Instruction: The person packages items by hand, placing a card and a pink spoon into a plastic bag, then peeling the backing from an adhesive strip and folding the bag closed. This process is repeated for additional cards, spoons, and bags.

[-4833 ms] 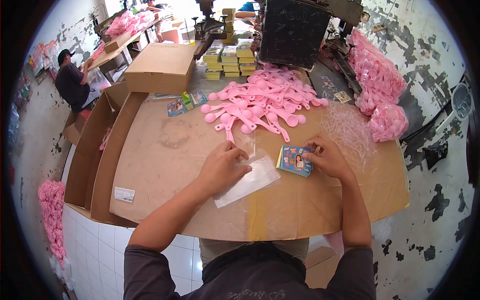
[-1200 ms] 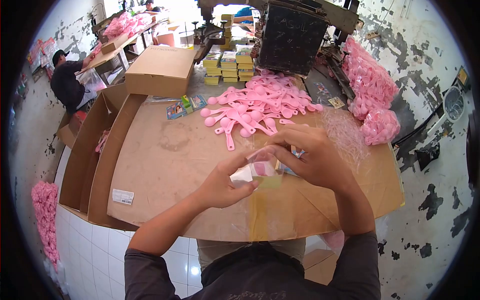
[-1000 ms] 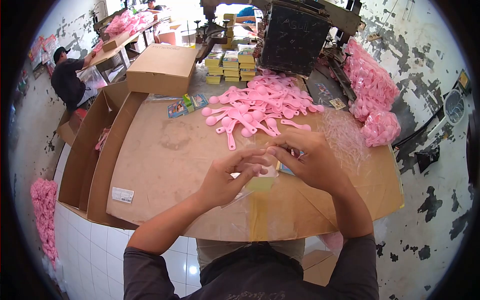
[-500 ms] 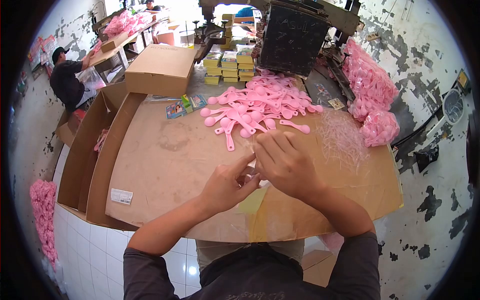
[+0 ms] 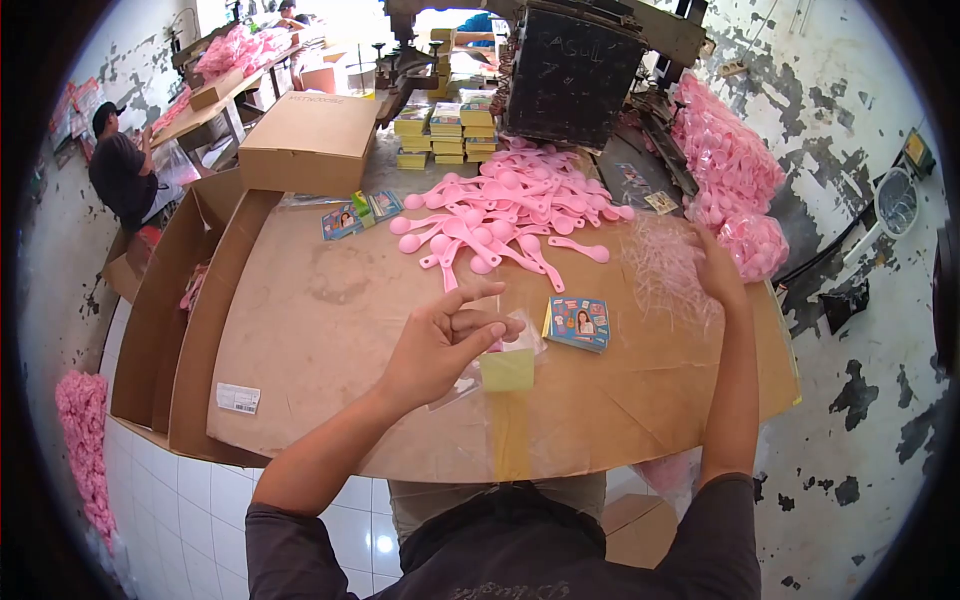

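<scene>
Clear packet (image 5: 508,369) pinched by left hand (image 5: 430,345), card stack (image 5: 577,323) near, pink spoons (image 5: 515,195) beyond, right hand (image 5: 716,268) at strands (image 5: 665,275), fingers unclear

The tabletop (image 5: 310,370) looks like matt brown cardboard, with shiny yellowish plastic tape (image 5: 511,445) at six o'clock. Smooth pink plastic spoons (image 5: 510,205) lie at twelve o'clock, glossy printed paper cards (image 5: 578,323) at one; the clear bag (image 5: 527,328) is thin, shiny plastic. Rough, flaking paint covers the wall (image 5: 850,345) at three.
</scene>
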Tool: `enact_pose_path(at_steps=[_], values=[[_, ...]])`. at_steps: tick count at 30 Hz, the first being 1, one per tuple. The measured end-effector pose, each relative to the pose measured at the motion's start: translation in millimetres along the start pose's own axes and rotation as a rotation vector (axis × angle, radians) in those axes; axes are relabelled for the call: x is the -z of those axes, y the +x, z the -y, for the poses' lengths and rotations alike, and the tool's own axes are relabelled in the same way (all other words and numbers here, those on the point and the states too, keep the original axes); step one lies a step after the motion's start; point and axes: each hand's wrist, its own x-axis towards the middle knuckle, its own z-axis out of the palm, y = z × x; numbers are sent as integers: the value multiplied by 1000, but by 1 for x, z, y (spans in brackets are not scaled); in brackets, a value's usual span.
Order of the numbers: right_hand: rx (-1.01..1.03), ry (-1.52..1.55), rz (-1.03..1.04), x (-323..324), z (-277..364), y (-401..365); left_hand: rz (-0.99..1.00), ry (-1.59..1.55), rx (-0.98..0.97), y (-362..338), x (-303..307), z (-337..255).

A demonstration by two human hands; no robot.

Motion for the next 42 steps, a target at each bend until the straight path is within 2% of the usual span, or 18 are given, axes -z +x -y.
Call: enact_pose_path(at_steps=[1,3,6,8,10,12,14,16,19,21,27,30,33,37,42], values=[[-18,-327,-106,-2,-3,-4,-4,5,1,1,0,1],[-81,-526,-137,1,8,-13,-5,25,16,0,0,0],[23,-437,-208,0,90,-9,-30,1,-16,1,-4,3],[-38,79,-24,-16,146,-8,-44,-13,-30,2,-7,5],[-33,543,310,-38,192,-14,-59,-10,-27,3,-7,10],[138,679,370,-55,245,-25,-61,44,-27,3,-7,14],[51,740,433,-70,261,-28,-66,61,-30,3,-7,13],[-7,844,478,-79,262,-26,-81,37,-31,2,-7,9],[-38,1012,501,-87,249,-22,-4,-49,-64,5,-2,8],[-46,1065,489,-86,246,-24,20,16,6,7,0,8],[-239,1080,475,-81,241,-25,-13,35,16,6,0,21],[-256,1156,424,-90,234,-27,-28,97,-24,6,-2,22],[-285,1121,459,-86,230,-27,5,197,-44,5,1,20],[-174,1079,430,-92,220,-28,81,243,-143,6,9,21],[-132,1106,443,-88,215,-26,122,66,-34,6,17,14]])
